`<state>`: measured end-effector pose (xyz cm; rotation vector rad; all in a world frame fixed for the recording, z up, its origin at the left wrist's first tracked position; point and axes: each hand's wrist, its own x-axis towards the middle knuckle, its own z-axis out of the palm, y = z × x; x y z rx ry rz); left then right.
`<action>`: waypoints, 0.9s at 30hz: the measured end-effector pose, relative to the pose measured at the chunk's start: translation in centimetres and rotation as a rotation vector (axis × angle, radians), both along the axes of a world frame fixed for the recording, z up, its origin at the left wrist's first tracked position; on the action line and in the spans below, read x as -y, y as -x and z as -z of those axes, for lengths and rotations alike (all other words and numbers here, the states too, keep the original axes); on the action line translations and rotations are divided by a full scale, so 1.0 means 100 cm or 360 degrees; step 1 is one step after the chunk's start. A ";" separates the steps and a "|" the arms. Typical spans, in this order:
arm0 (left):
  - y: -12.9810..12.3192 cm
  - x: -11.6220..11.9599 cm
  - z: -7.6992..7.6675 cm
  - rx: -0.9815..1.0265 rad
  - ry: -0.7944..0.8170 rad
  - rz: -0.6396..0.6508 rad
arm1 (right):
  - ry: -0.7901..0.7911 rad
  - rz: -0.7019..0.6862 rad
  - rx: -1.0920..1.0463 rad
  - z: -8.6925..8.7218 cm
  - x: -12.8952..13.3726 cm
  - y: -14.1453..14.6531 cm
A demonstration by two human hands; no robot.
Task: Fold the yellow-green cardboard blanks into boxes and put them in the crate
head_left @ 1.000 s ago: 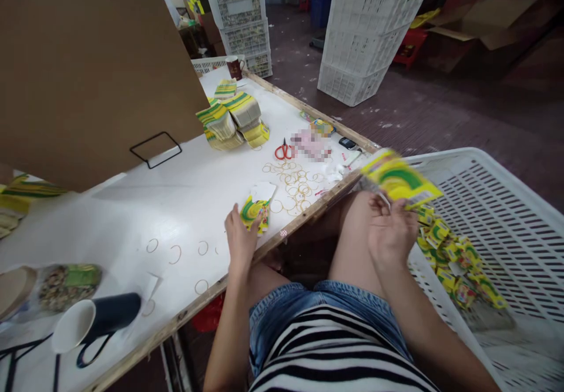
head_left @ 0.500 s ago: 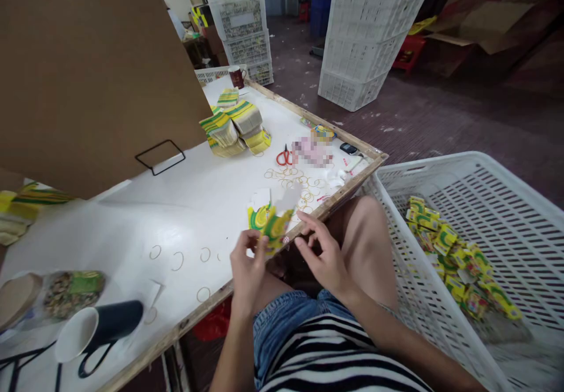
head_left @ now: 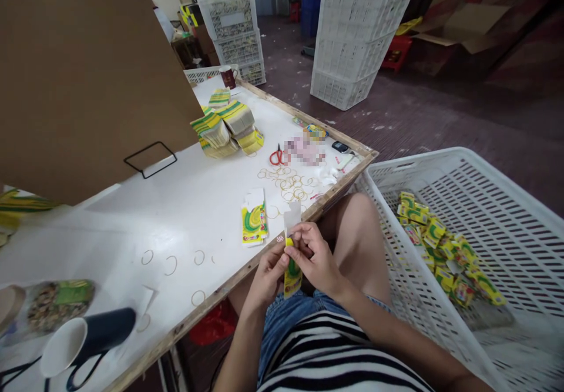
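Note:
A small yellow and green carton [head_left: 292, 279] with a pale raised flap is held upright over my lap, just off the table edge. My left hand [head_left: 269, 271] grips its left side between thumb and fingers. At the carton's upper part, my right hand [head_left: 315, 260] has thumb and fingers closed on it near the flap. A few flat cartons [head_left: 254, 218] of the same print lie on the table, left of my hands. Beyond them is a loose scatter of yellow rubber bands [head_left: 294, 187].
Red-handled scissors [head_left: 277, 157] and a phone [head_left: 339, 147] lie farther back. Bundled cartons [head_left: 227, 127] stand by the large cardboard box [head_left: 88, 74]. At my right is a white crate [head_left: 467, 157] holding several yellow cartons. A dark mug [head_left: 106, 334] lies at the left front.
The carton has moved down and toward me and now stands upright. My right hand, formerly apart with spread fingers, has closed on it. The view has shifted slightly.

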<state>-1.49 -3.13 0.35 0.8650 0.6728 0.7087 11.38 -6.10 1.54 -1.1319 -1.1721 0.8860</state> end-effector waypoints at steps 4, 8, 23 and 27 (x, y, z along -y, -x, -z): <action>-0.006 0.002 0.006 -0.0086 0.0026 -0.0326 | 0.0012 0.0334 0.0097 0.003 0.002 -0.004; -0.009 0.002 0.010 -0.0289 -0.0148 -0.0530 | 0.0202 0.0191 0.0157 0.011 0.002 -0.012; 0.013 0.001 -0.007 -0.0173 -0.0367 0.0024 | 0.0213 -0.0280 -0.0003 0.017 0.001 -0.041; 0.013 0.006 -0.001 -0.0101 -0.0260 0.0074 | 0.0159 -0.0331 0.0196 0.010 0.001 -0.045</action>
